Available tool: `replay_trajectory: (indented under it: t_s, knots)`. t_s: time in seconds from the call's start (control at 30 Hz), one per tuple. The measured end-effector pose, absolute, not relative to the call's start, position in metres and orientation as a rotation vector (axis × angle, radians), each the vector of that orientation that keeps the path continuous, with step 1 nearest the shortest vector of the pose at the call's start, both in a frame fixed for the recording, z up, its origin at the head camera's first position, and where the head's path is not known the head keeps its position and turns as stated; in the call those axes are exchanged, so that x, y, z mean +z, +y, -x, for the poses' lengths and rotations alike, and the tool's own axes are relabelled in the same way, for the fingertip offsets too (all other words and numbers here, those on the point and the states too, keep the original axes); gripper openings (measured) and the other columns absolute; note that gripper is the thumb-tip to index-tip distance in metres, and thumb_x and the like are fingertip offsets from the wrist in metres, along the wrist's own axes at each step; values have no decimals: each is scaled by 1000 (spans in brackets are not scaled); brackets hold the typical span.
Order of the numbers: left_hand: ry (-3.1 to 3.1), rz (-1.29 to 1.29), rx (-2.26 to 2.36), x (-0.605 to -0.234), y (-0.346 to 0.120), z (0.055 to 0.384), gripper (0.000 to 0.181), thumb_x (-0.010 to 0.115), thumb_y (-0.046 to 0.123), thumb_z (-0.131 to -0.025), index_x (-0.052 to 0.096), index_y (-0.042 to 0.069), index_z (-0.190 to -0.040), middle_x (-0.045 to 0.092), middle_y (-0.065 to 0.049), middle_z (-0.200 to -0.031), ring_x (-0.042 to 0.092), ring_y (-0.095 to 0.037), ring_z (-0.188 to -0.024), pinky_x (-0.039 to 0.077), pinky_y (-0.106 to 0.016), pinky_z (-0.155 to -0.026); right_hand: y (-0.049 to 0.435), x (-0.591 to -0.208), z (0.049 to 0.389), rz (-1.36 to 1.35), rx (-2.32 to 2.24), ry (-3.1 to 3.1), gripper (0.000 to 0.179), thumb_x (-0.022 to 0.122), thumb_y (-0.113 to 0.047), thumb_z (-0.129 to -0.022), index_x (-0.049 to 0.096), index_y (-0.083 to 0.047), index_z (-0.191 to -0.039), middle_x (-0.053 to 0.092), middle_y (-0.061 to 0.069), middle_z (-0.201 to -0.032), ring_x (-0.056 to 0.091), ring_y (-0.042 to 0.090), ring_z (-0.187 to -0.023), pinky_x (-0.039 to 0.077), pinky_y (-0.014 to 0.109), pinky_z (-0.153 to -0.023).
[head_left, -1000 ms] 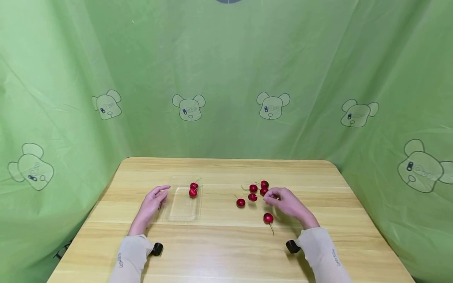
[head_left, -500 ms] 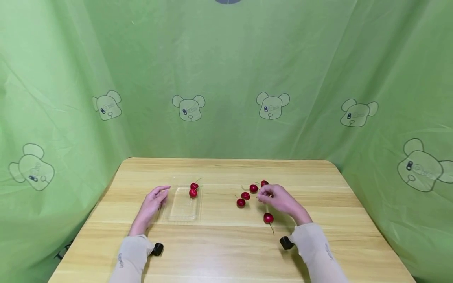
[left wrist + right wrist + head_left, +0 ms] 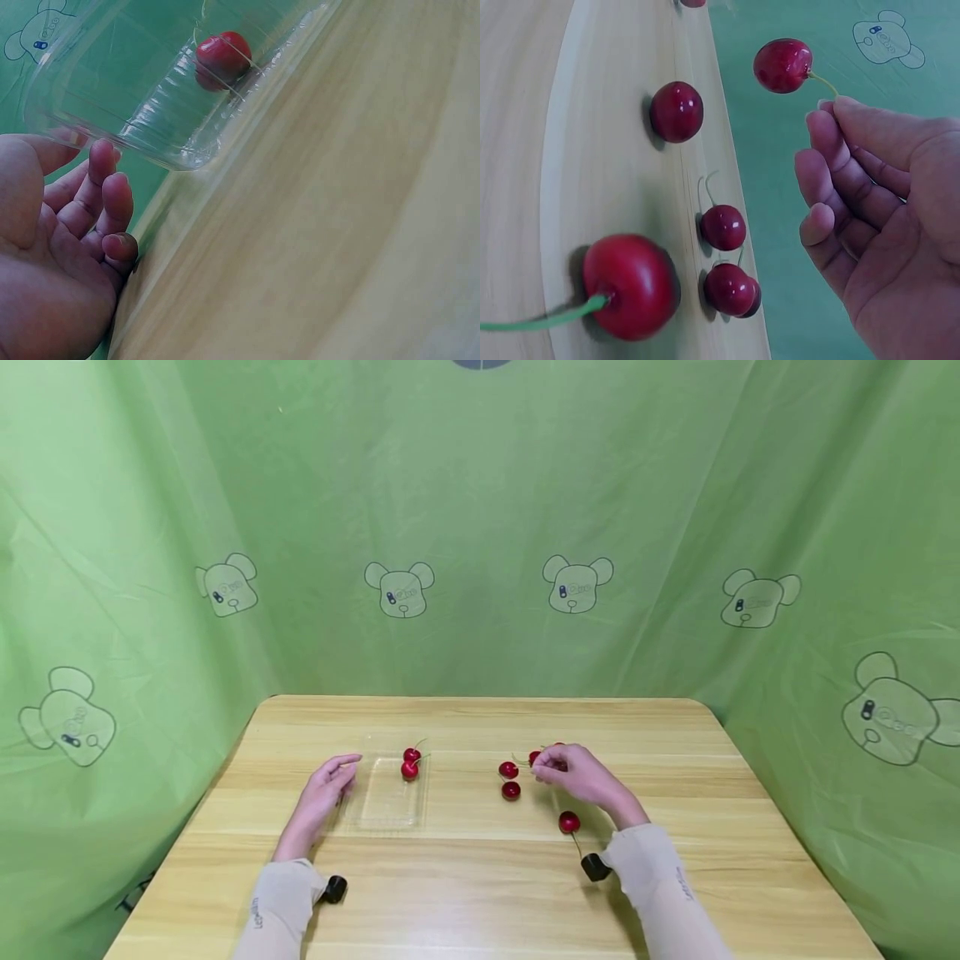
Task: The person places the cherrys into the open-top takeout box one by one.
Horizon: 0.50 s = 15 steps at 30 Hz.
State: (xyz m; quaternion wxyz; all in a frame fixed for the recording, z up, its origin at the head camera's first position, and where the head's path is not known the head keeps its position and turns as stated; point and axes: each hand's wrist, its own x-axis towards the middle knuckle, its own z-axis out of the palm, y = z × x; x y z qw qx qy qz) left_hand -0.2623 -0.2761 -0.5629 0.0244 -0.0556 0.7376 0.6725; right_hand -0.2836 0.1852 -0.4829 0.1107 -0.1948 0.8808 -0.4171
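Observation:
My right hand (image 3: pixel 583 777) pinches the thin stem of a dark red cherry (image 3: pixel 782 66) between thumb and fingertips, and the fruit hangs clear of the table in the right wrist view. Below it in the head view lies another cherry (image 3: pixel 511 791). My left hand (image 3: pixel 321 795), fingers loosely bent, stays at the left side of a clear plastic container (image 3: pixel 386 823). The left wrist view shows the fingertips (image 3: pixel 103 156) close by the container's corner; whether they touch it I cannot tell. Two stemmed cherries (image 3: pixel 409 770) sit at the container's right side.
More cherries lie on the wooden table (image 3: pixel 465 877): one with its stem toward me (image 3: pixel 569 822), others partly hidden behind my right hand, including a cherry (image 3: pixel 724 227) seen in the right wrist view. A green curtain (image 3: pixel 480 643) surrounds the table's back and sides.
My right hand has moved left, carrying the cherry by its stem away from the group toward the container. The left hand and the cherries in the container stay in place.

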Motion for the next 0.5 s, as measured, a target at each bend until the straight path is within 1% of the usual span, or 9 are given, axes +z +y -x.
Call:
replay_trajectory:
  t_s: [0.1,0.17,0.33,0.43,0.5]
  knots:
    - [2255,165,2093,-554,-275,258,40,54,20,-109,54,2,-145,61,-5,-90,55,-14,-77,46,-23,-67,181,-481,284,586,-1242,2566,19,66,-18,-102,72,-1,-109,72,10,-99,68,31,-98,58,47,-91]
    - [2243,152,2096,-546,-273,254,40,54,18,-109,54,-1,-145,61,-7,-90,55,-15,-77,46,-24,-67,179,-481,285,597,-1251,2559,19,66,-18,-102,72,-1,-108,72,11,-99,67,32,-97,57,49,-91]
    - [2244,113,2091,-534,-270,248,42,55,16,-108,52,-5,-145,61,-7,-89,56,-15,-77,47,-24,-67,173,-480,287,614,-1243,2571,14,67,-18,-101,73,-7,-106,72,9,-98,66,23,-93,58,45,-89]
    - [2244,118,2090,-535,-270,249,42,55,17,-108,51,-5,-145,61,-7,-90,56,-15,-77,47,-24,-67,168,-478,287,625,-1242,2571,10,67,-18,-101,73,-11,-103,72,8,-98,66,22,-92,57,41,-88]
    - [2245,134,2097,-543,-272,253,41,55,19,-109,54,-1,-144,61,-6,-90,56,-14,-77,46,-23,-67,165,-477,288,636,-1243,2569,8,67,-18,-101,73,-13,-102,72,7,-98,66,22,-93,57,39,-87]
